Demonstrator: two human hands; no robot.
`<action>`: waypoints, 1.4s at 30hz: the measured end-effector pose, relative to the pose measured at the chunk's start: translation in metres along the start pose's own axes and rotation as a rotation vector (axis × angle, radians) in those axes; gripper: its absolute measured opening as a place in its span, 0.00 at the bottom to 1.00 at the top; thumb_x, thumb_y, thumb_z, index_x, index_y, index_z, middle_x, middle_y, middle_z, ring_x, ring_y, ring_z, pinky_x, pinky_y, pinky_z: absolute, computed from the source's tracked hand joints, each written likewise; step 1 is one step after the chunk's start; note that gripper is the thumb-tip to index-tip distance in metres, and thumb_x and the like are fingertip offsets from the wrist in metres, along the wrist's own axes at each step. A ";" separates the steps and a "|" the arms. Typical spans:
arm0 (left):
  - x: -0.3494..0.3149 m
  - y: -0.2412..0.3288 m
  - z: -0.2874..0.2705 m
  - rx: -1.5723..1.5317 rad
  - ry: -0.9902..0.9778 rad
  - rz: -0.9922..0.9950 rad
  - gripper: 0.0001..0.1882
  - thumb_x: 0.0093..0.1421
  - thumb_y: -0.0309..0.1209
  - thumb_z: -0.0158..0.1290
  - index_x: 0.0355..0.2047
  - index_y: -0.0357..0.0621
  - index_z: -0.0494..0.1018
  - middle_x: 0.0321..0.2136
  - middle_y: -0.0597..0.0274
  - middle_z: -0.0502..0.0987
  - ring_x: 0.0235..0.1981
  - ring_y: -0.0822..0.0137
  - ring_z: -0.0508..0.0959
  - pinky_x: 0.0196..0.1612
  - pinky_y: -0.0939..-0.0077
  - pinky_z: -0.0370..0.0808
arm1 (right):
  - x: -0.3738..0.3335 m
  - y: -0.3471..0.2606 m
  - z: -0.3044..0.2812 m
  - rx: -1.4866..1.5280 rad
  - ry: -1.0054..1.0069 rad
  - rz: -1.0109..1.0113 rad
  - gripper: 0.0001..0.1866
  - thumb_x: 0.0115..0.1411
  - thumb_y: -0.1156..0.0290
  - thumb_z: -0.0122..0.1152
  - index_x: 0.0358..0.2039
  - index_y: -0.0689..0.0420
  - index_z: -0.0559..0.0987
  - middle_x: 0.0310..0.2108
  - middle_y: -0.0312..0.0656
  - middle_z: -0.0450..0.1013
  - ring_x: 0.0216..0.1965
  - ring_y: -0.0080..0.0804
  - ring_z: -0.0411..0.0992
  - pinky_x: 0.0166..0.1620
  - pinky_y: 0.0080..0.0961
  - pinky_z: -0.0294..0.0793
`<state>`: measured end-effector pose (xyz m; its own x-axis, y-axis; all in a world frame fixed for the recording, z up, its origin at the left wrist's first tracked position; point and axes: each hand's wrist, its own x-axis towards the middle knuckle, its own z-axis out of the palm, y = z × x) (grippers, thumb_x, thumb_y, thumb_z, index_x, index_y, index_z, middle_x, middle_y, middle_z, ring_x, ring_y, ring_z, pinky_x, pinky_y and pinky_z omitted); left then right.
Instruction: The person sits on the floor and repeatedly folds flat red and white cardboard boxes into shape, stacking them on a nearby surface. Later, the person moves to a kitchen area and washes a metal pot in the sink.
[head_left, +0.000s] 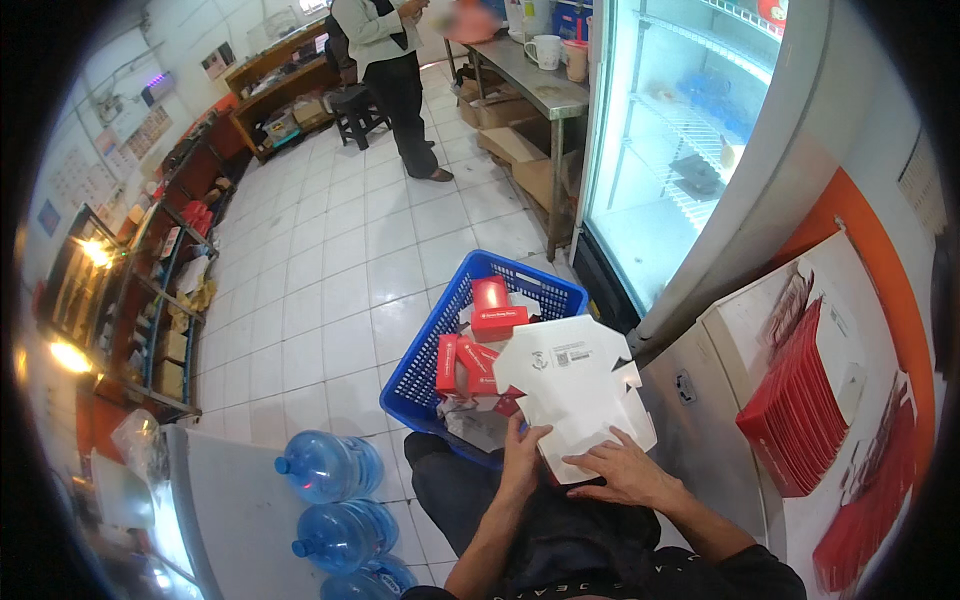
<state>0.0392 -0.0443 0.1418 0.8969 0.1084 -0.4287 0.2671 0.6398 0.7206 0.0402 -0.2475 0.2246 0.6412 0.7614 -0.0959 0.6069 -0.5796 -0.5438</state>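
A flat, unfolded box blank (565,400), white side up with notched edges and a small printed patch, lies over my lap and overlaps the rim of the blue basket. My left hand (518,462) grips its near left edge between thumb and fingers. Spread across the near right part of the blank, my right hand (630,472) rests on it with fingers apart. Inside the blue plastic basket (415,365) are several folded red boxes (498,322), partly covered by the blank. The underside of the blank is hidden.
To the right, red flat blanks (797,410) stand stacked on a white surface. A lit glass-door fridge (670,150) is beyond the basket. Blue water bottles (330,466) stand on the left. Farther off are a person (395,90), a metal table (545,90) and shelves (165,310).
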 end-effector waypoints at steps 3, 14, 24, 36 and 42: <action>0.004 0.011 0.005 -0.005 -0.017 0.042 0.31 0.56 0.20 0.53 0.62 0.40 0.62 0.53 0.52 0.73 0.52 0.59 0.76 0.55 0.67 0.74 | -0.006 0.019 0.002 -0.087 -0.055 -0.063 0.23 0.66 0.55 0.63 0.60 0.44 0.77 0.48 0.42 0.77 0.55 0.42 0.73 0.68 0.58 0.57; 0.006 0.008 -0.035 0.383 -0.123 0.091 0.27 0.59 0.22 0.48 0.61 0.35 0.69 0.49 0.59 0.78 0.50 0.66 0.77 0.54 0.73 0.72 | 0.018 0.009 -0.040 -0.142 0.405 0.102 0.24 0.64 0.61 0.64 0.60 0.50 0.75 0.66 0.53 0.62 0.70 0.60 0.55 0.69 0.64 0.54; -0.007 0.035 -0.029 0.452 -0.275 0.081 0.33 0.59 0.20 0.51 0.67 0.38 0.63 0.54 0.58 0.76 0.51 0.68 0.77 0.55 0.73 0.73 | 0.025 0.032 -0.036 -0.148 0.331 0.287 0.26 0.67 0.56 0.60 0.62 0.52 0.74 0.68 0.58 0.59 0.72 0.67 0.48 0.69 0.71 0.44; 0.014 0.059 -0.030 0.377 -0.076 0.225 0.28 0.59 0.23 0.53 0.61 0.36 0.68 0.47 0.58 0.79 0.44 0.67 0.80 0.48 0.74 0.77 | 0.029 0.018 -0.046 -0.082 0.655 0.295 0.31 0.65 0.61 0.64 0.66 0.54 0.68 0.71 0.59 0.55 0.74 0.64 0.46 0.71 0.66 0.45; 0.027 0.068 -0.031 0.280 0.104 0.270 0.25 0.55 0.25 0.54 0.55 0.33 0.70 0.43 0.55 0.80 0.39 0.63 0.82 0.45 0.71 0.79 | 0.037 0.020 -0.045 0.713 0.735 0.460 0.42 0.66 0.59 0.65 0.73 0.57 0.54 0.73 0.62 0.49 0.71 0.59 0.56 0.69 0.51 0.59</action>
<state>0.0701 0.0256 0.1622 0.9114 0.3296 -0.2465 0.1257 0.3474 0.9292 0.0967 -0.2438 0.2475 0.9994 0.0250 -0.0238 -0.0157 -0.2836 -0.9588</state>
